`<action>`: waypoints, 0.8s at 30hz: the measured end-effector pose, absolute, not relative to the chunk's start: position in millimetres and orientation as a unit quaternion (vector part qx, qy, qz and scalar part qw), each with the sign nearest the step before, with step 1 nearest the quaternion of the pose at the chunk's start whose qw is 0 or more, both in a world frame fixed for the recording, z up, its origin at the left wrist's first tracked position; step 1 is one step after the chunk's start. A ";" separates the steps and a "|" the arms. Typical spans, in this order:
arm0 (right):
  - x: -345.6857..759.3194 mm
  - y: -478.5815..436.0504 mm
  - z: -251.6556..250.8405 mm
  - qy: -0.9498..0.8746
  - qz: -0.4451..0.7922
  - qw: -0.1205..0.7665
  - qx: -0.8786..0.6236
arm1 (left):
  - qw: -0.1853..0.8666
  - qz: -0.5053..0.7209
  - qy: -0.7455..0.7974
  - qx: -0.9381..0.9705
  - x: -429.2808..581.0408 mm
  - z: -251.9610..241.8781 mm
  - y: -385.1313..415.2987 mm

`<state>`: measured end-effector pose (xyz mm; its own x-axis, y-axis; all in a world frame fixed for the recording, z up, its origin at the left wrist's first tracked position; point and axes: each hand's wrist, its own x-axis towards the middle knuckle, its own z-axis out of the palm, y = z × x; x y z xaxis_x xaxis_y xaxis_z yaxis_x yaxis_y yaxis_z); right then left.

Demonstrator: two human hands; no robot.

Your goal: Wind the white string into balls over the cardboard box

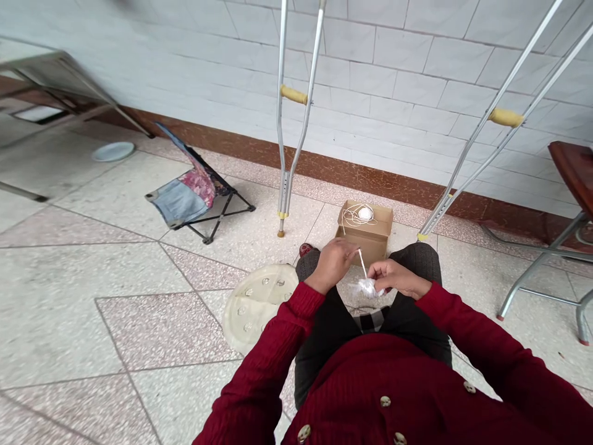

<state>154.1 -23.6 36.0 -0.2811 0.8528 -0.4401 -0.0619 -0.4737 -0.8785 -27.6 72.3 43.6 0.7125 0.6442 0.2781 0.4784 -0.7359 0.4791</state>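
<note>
The left hand (331, 266) is closed, its fingers (348, 248) seemingly pinching the top of a taut white string (362, 262), though the knuckles hide the grip. The right hand (398, 278) grasps a crumpled white bundle (368, 287) at the string's lower end, above the person's lap. Beyond the knees, a cardboard box (365, 238) on the tile floor (139, 321) holds a ball of twine (365, 214). Keeping the strand tight between both hands helps prevent slack and tangles.
</note>
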 end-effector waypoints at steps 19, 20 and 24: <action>151.4 -38.0 40.1 -0.406 0.687 0.343 -0.495 | 0.283 0.181 0.288 0.897 -30.5 2.8 44.7; 153.8 -39.4 32.7 -0.406 0.679 0.331 -0.514 | 0.259 0.184 0.278 0.907 -29.0 6.5 48.7; 164.0 -29.9 0.7 -0.354 0.644 0.339 -0.587 | 0.162 0.163 0.255 0.939 -20.5 23.9 53.3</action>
<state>164.0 -29.9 0.7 -0.0809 0.8523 -0.5168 -0.0200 -0.5198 -0.8541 -20.5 53.3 23.9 0.8169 0.5315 0.2241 0.4256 -0.8177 0.3877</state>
